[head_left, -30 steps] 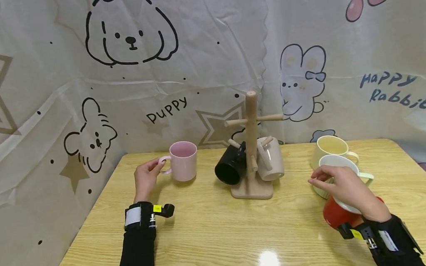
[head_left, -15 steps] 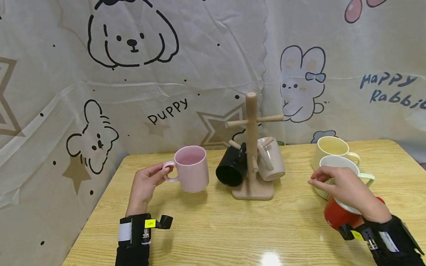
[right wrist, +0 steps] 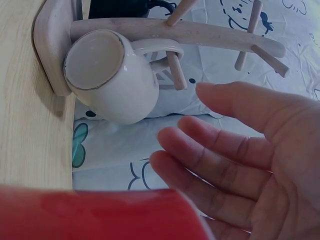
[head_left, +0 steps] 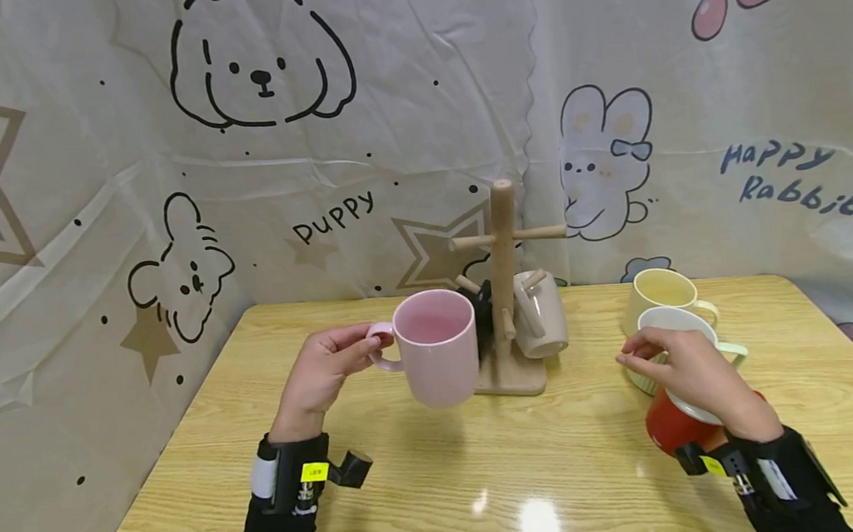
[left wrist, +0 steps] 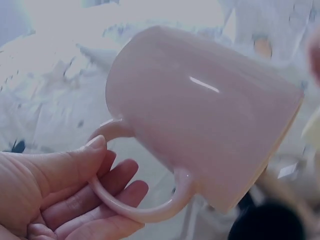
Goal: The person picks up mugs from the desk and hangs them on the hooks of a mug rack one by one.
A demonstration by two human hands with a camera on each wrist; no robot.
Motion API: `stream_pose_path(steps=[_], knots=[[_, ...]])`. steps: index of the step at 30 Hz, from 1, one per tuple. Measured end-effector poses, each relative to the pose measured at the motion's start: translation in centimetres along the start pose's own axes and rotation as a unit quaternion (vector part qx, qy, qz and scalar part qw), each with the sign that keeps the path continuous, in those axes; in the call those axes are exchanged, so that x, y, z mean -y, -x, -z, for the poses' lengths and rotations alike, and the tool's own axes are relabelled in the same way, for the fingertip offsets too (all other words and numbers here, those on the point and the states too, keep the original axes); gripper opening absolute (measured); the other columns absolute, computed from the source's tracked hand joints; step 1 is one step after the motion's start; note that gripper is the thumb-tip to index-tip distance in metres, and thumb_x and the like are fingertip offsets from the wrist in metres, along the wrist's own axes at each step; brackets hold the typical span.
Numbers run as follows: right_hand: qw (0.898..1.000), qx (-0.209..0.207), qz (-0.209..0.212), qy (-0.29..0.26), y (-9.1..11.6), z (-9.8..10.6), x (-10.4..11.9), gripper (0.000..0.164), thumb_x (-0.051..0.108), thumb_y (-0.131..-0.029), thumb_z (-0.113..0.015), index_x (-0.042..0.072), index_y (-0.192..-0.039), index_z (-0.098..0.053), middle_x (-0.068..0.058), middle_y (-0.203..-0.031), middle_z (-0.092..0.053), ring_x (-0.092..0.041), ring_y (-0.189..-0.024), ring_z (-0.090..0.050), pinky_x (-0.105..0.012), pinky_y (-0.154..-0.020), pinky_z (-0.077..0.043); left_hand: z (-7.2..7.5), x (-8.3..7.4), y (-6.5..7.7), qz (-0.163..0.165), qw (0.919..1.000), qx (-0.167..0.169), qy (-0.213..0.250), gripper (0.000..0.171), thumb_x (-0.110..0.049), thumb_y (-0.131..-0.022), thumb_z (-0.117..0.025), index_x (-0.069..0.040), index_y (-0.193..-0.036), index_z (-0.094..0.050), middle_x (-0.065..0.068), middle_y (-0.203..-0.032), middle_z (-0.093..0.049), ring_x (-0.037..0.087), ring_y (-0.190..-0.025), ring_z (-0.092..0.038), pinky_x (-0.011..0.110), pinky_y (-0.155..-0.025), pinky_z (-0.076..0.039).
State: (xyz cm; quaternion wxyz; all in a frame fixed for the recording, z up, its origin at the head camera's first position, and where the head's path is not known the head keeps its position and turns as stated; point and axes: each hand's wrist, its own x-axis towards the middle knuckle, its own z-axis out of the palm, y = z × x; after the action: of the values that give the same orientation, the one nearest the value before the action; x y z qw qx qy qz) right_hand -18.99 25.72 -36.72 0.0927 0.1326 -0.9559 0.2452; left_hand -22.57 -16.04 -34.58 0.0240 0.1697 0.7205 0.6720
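Note:
My left hand (head_left: 322,374) pinches the handle of a pink mug (head_left: 440,361), thumb on top of the loop and fingers through or under it in the left wrist view. The pink mug (left wrist: 200,110) is held above the table, in front of the wooden mug stand (head_left: 507,293). A black mug (head_left: 483,316) hangs there, mostly hidden behind the pink one. On the stand's other side hangs a beige mug (head_left: 541,324). My right hand (head_left: 694,374) hovers over a red mug (head_left: 676,426) and a white mug (head_left: 675,322). Its fingers are loosely bent around nothing in the right wrist view.
Behind the white mug stands a yellow mug (head_left: 661,289). The stand's upper pegs (head_left: 540,233) are bare. A printed cloth (head_left: 383,94) encloses the back and left of the wooden table (head_left: 414,492).
My left hand has lifted the pink mug and carried it right and nearer, so that it now covers most of the black mug. My right hand has stayed in place.

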Motion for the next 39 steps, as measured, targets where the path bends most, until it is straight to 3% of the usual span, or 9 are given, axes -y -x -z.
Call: stream_pose_path(steps=[9,15,22,29,32,34,35,37,39], knots=[[1.000,0.002,0.000,-0.005,0.1,0.3,-0.2,0.021,0.026,-0.083,-0.068,0.007,-0.091,-0.067,0.001,-0.078,-0.066,-0.019,-0.077,-0.061,-0.038,-0.069,-0.049,-5.9,-2.0,0.5,0.029,0.9958,0.054,0.068,0.037,-0.009,-0.090,-0.058,0.018,-0.114,-0.054,-0.011,-0.089,-0.070,0.006,-0.088,-0.065,0.025,-0.079,-0.053],[1.000,0.004,-0.006,-0.004,0.1,0.4,-0.2,0.022,0.026,-0.083,-0.068,0.006,-0.092,-0.067,0.000,-0.080,-0.066,-0.019,-0.078,-0.061,-0.039,-0.071,-0.050,-9.4,-2.3,0.6,0.055,0.9926,0.059,0.090,0.037,-0.010,-0.088,-0.061,0.013,-0.115,-0.056,-0.002,-0.097,-0.070,0.005,-0.090,-0.064,0.028,-0.081,-0.053],[1.000,-0.002,-0.013,-0.017,0.1,0.4,-0.2,0.021,0.025,-0.083,-0.068,0.006,-0.094,-0.067,-0.003,-0.082,-0.067,-0.023,-0.082,-0.062,-0.045,-0.075,-0.050,-10.6,-1.6,0.7,0.075,0.9893,0.074,0.101,0.033,-0.007,-0.090,-0.057,0.011,-0.117,-0.056,0.014,-0.104,-0.068,0.007,-0.086,-0.066,0.029,-0.079,-0.054],[0.999,-0.012,-0.024,-0.018,0.1,0.2,-0.1,0.023,0.027,-0.084,-0.067,0.006,-0.093,-0.067,-0.004,-0.082,-0.067,-0.022,-0.080,-0.062,-0.039,-0.071,-0.051,-10.7,-1.0,0.4,0.114,0.9816,0.127,0.086,0.034,-0.009,-0.091,-0.055,0.012,-0.119,-0.054,0.021,-0.105,-0.067,0.007,-0.080,-0.067,0.030,-0.076,-0.054],[0.997,-0.019,-0.049,-0.062,0.2,0.3,0.4,0.031,0.033,-0.088,-0.060,0.005,-0.100,-0.065,-0.008,-0.090,-0.068,-0.020,-0.084,-0.063,-0.036,-0.074,-0.052,-10.7,-0.8,0.3,0.125,0.9788,0.139,0.083,0.035,-0.010,-0.092,-0.054,0.011,-0.120,-0.054,0.022,-0.108,-0.065,0.008,-0.080,-0.068,0.031,-0.077,-0.054],[0.986,-0.002,-0.058,-0.159,0.2,0.4,0.9,0.041,0.035,-0.093,-0.052,0.000,-0.113,-0.060,-0.015,-0.104,-0.066,-0.013,-0.091,-0.063,-0.031,-0.078,-0.053,-10.7,-0.7,0.2,0.128,0.9777,0.144,0.084,0.035,-0.011,-0.092,-0.054,0.010,-0.121,-0.054,0.022,-0.108,-0.065,0.008,-0.080,-0.068,0.033,-0.078,-0.054],[0.972,0.011,-0.055,-0.230,0.3,0.4,1.3,0.047,0.036,-0.095,-0.047,-0.003,-0.120,-0.054,-0.017,-0.113,-0.063,-0.010,-0.096,-0.062,-0.029,-0.081,-0.053,-10.7,-0.6,0.1,0.128,0.9776,0.144,0.084,0.035,-0.011,-0.093,-0.053,0.010,-0.121,-0.053,0.022,-0.108,-0.065,0.008,-0.080,-0.068,0.033,-0.078,-0.054],[0.923,0.055,-0.039,-0.379,0.7,0.1,2.1,0.058,0.038,-0.098,-0.037,-0.008,-0.134,-0.036,-0.024,-0.131,-0.049,-0.004,-0.105,-0.058,-0.025,-0.085,-0.051,-10.7,-0.6,0.1,0.127,0.9777,0.146,0.083,0.036,-0.011,-0.093,-0.053,0.010,-0.121,-0.053,0.023,-0.109,-0.065,0.008,-0.081,-0.067,0.034,-0.079,-0.054],[0.862,0.111,-0.018,-0.495,1.1,-0.6,2.9,0.072,0.042,-0.098,-0.035,-0.011,-0.141,-0.015,-0.030,-0.142,-0.029,0.001,-0.110,-0.053,-0.024,-0.089,-0.048,-10.7,-0.6,0.2,0.122,0.9781,0.148,0.081,0.035,-0.011,-0.093,-0.053,0.011,-0.121,-0.053,0.023,-0.109,-0.064,0.007,-0.081,-0.067,0.034,-0.079,-0.054]])
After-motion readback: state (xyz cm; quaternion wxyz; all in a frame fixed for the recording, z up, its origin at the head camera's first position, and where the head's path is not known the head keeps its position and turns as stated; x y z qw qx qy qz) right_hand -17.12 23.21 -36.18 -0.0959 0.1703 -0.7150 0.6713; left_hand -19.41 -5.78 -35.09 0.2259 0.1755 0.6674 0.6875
